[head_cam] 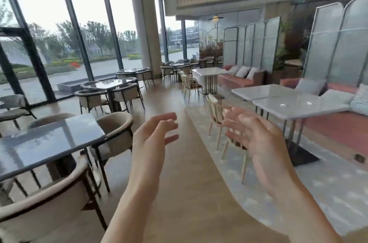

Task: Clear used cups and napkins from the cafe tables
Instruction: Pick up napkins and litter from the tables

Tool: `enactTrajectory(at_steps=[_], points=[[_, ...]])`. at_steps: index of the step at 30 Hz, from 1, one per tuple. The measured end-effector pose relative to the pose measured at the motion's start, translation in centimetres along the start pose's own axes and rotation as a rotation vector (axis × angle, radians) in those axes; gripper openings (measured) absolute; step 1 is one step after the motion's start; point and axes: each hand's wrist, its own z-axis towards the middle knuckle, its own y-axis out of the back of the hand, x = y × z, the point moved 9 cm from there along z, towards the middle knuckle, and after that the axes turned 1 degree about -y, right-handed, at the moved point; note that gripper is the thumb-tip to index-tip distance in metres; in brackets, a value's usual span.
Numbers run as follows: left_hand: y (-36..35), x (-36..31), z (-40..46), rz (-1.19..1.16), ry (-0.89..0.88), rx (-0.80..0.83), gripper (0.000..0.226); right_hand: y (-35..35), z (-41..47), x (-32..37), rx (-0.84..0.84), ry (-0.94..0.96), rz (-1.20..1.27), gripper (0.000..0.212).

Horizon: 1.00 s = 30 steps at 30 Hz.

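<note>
My left hand (153, 139) and my right hand (253, 135) are both raised in front of me over a wooden aisle, palms facing each other, fingers apart, holding nothing. No cup or napkin shows on any table in view. A dark glossy table (45, 143) stands close at my left. White marble tables (288, 101) stand at my right, beyond my right hand. The picture is blurred.
Beige round-backed chairs (117, 129) ring the dark tables on the left. Light wooden chairs (219, 115) stand by the marble tables. A pink bench with cushions (338, 123) lines the right wall, behind it glass screens (258, 43). A column (147, 23) and tall windows stand ahead.
</note>
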Motion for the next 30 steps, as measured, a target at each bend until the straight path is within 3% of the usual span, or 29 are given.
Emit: enactTrajectory(at_steps=[11,13,16,20,30], points=[[-14.6,15.0,24.0,-0.097,0.057,0.139,0.026,6.5,25.1,-8.8,-0.145,0.04,-0.112,0.022],[-17.0,18.3,28.5,-0.115,0.067,0.171,0.026,7.6,29.5,-11.3,-0.188,0.037,-0.119,0.029],[-20.7,23.2,35.6,-0.147,0.119,0.218,0.026,9.0,36.3,-14.4,-0.255,0.031,-0.144,0.018],[-27.5,27.2,44.4,-0.17,0.149,0.311,0.025,12.4,44.3,-16.4,-0.376,0.049,-0.158,0.022],[-46.7,38.9,54.2,-0.145,0.252,0.5,0.027,25.9,58.8,-20.7,-0.589,0.063,-0.18,0.021]])
